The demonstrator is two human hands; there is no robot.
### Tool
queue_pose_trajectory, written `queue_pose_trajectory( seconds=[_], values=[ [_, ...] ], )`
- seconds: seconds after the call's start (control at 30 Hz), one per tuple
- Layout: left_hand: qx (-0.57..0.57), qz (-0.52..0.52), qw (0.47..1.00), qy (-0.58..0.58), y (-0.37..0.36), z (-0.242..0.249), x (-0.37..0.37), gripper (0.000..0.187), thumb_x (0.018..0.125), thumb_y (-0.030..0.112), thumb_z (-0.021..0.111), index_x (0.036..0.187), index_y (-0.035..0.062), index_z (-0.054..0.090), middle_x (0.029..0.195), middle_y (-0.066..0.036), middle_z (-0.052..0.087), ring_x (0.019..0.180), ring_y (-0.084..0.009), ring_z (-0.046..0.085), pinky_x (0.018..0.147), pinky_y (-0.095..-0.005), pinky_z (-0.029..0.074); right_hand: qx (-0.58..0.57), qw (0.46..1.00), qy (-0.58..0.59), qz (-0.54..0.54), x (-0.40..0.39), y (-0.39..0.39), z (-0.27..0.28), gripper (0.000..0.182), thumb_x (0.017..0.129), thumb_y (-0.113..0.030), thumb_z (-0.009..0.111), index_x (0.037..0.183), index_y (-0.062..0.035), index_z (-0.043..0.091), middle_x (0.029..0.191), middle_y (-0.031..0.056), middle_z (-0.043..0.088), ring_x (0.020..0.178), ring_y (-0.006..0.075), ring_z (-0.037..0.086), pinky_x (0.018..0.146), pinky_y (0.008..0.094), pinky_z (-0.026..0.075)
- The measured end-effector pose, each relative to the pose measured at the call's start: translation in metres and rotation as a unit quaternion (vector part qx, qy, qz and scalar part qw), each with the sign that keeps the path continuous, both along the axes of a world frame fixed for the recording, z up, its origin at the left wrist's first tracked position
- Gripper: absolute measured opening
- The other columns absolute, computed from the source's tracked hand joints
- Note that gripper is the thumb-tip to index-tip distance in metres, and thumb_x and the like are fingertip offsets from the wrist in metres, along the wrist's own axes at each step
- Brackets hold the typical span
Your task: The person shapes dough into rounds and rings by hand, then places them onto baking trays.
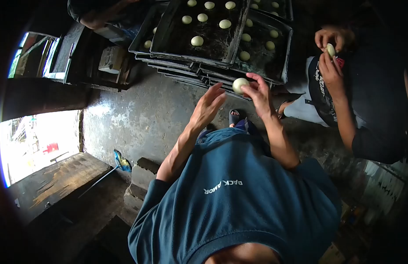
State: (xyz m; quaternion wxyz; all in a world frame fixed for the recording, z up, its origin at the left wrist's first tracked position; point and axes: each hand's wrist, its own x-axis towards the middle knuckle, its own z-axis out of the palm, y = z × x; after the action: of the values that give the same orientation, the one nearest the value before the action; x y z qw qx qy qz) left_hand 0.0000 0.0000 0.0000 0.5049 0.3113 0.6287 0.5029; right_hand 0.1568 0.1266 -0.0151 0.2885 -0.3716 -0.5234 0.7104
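Note:
My right hand [260,97] holds a pale, round dough ball [240,86] between thumb and fingers, just in front of the stacked trays. To its left, my left hand [207,104] is open and holds nothing, its fingers stretched toward the ball but apart from it. Beyond my hands lies a dark metal baking tray [173,37] with several dough balls [197,41] spaced over it. Another tray [267,66] to its right bears more dough balls [244,56].
At the right a person's hands [330,70] hold another dough ball [330,49]. Another person's arm [96,18] shows at top left. More trays are stacked below the top ones. A blue net with a pole [121,162] and concrete blocks [144,174] lie at lower left.

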Motion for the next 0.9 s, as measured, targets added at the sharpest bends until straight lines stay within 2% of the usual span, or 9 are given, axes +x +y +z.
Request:
queue_pose_trajectory(
  seconds=[0.1,0.2,0.43,0.57,0.63,0.7,0.77,0.83,0.9],
  values=[
    [0.093,-0.064,0.99,0.085,0.023,0.025,-0.014,0.054,0.087,0.018,0.062,0.133,0.0021,0.039,0.111,-0.014,0.059,0.104,-0.0199,0.056,0.088,-0.0327,0.045,0.001,0.998,0.067,-0.01,-0.024,-0.022,0.012,0.044,0.082,-0.007,0.063,0.121,-0.0027,0.044,0.09,0.0074,0.061,0.082,0.0115,0.058,0.07,0.0234,0.048],
    [0.116,-0.027,0.993,0.013,0.01,0.03,-0.014,0.055,0.084,0.009,0.062,0.133,-0.0001,0.037,0.095,-0.013,0.06,0.09,-0.0176,0.059,0.08,-0.0287,0.048,0.016,0.997,0.063,-0.035,-0.028,-0.052,0.025,0.041,0.084,-0.005,0.06,0.122,-0.003,0.044,0.088,0.0073,0.06,0.083,0.0107,0.057,0.07,0.0234,0.048],
    [0.099,-0.087,0.991,0.022,-0.016,0.024,-0.006,0.06,0.074,-0.006,0.05,0.132,-0.0005,0.035,0.095,-0.013,0.059,0.087,-0.016,0.057,0.077,-0.0288,0.048,0.132,0.991,-0.02,-0.018,-0.04,-0.056,0.036,0.045,0.069,-0.003,0.06,0.112,-0.0015,0.048,0.083,0.0077,0.058,0.073,0.012,0.056,0.066,0.0256,0.046],
    [0.146,0.034,0.97,-0.194,-0.023,0.015,-0.029,0.064,0.071,-0.002,0.056,0.132,0.0025,0.035,0.098,-0.013,0.06,0.09,-0.0185,0.058,0.081,-0.0317,0.046,0.314,0.942,-0.12,-0.019,-0.054,-0.078,0.012,0.033,0.072,-0.006,0.06,0.104,-0.0038,0.052,0.084,0.0119,0.062,0.077,0.0184,0.062,0.069,0.0299,0.049],
    [0.16,0.053,0.958,-0.233,-0.033,0.014,-0.04,0.06,0.071,0.0,0.057,0.128,0.0029,0.038,0.094,-0.011,0.06,0.085,-0.0176,0.058,0.079,-0.0293,0.045,0.3,0.941,-0.153,0.02,-0.055,-0.084,0.008,0.03,0.073,-0.005,0.06,0.101,-0.0026,0.052,0.083,0.0111,0.064,0.078,0.0173,0.062,0.068,0.0305,0.049],
    [0.145,-0.004,0.937,-0.318,-0.047,0.002,-0.046,0.048,0.072,-0.001,0.058,0.118,0.0016,0.045,0.09,-0.008,0.061,0.079,-0.0151,0.057,0.075,-0.0268,0.043,0.004,1.0,0.001,0.027,-0.049,-0.07,0.005,0.03,0.071,-0.003,0.061,0.1,-0.0022,0.053,0.084,0.011,0.065,0.078,0.0155,0.062,0.069,0.0301,0.049],
    [0.056,-0.118,0.969,-0.211,-0.064,0.015,-0.041,0.025,0.078,0.01,0.061,0.1,0.0007,0.053,0.088,-0.006,0.06,0.076,-0.0133,0.056,0.071,-0.0277,0.041,-0.083,0.994,0.066,-0.021,-0.05,-0.079,0.048,0.031,0.071,0.001,0.059,0.101,-0.0027,0.053,0.085,0.0101,0.064,0.073,0.0145,0.06,0.072,0.0264,0.048],
    [0.09,-0.077,0.974,-0.19,-0.066,0.02,-0.055,0.017,0.082,0.011,0.058,0.096,0.0017,0.053,0.083,-0.007,0.061,0.075,-0.0137,0.056,0.072,-0.0277,0.041,-0.206,0.953,0.223,-0.004,-0.06,-0.092,0.027,0.032,0.073,0.001,0.059,0.104,-0.0024,0.052,0.087,0.0098,0.062,0.074,0.015,0.06,0.072,0.0266,0.048],
    [0.159,0.066,0.928,-0.33,-0.061,0.032,-0.069,0.011,0.083,0.009,0.055,0.091,0.0013,0.051,0.074,-0.008,0.06,0.069,-0.0156,0.056,0.071,-0.0286,0.044,-0.228,0.956,0.18,0.039,-0.067,-0.118,0.025,0.033,0.074,-0.001,0.061,0.106,-0.0018,0.051,0.09,0.0072,0.06,0.078,0.0145,0.059,0.073,0.0272,0.049]
  ],
)
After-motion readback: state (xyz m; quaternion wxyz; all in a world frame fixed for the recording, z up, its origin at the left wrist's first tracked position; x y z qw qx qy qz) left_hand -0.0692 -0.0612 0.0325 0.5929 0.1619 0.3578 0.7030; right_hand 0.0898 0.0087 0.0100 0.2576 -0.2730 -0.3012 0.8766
